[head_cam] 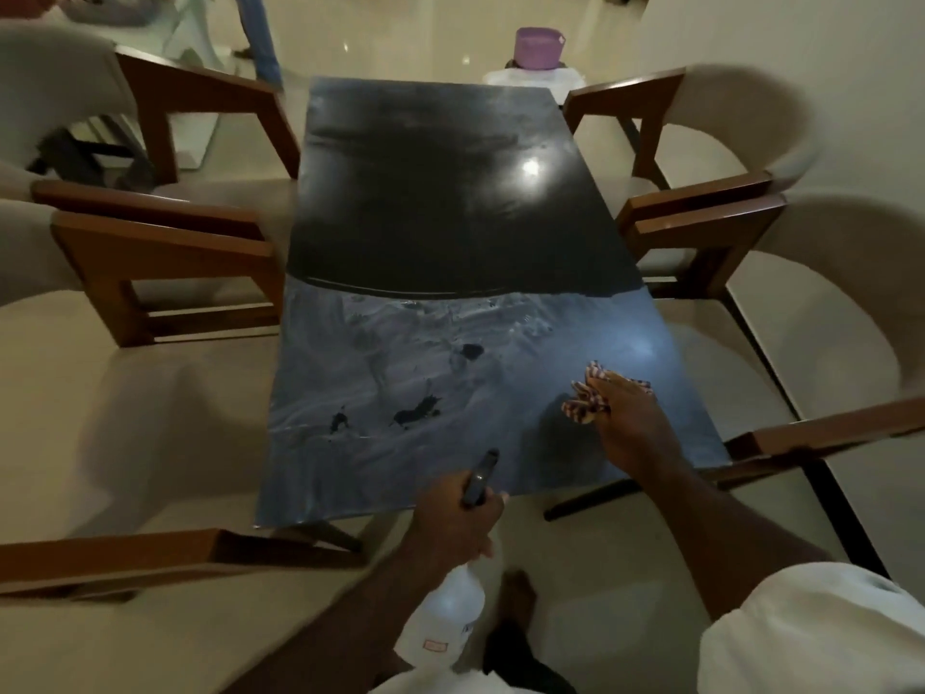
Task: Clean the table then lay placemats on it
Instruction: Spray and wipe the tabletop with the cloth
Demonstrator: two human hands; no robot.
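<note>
Dark worktop [450, 217], seen from its near edge. The right hand [628, 410] lies with straight fingers pressed flat on a striped cloth [583, 405] near the right edge, toward the near right corner. The left hand [453, 518] grips the neck of a clear spray bottle [448, 613] just off the near edge. A pale smeared film covers the near half. Wooden armchairs [165, 273] flank both long edges.

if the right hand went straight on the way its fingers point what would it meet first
The striped cloth under the right hand; beyond it, probably only bare table, as far as the picture shows.
</note>
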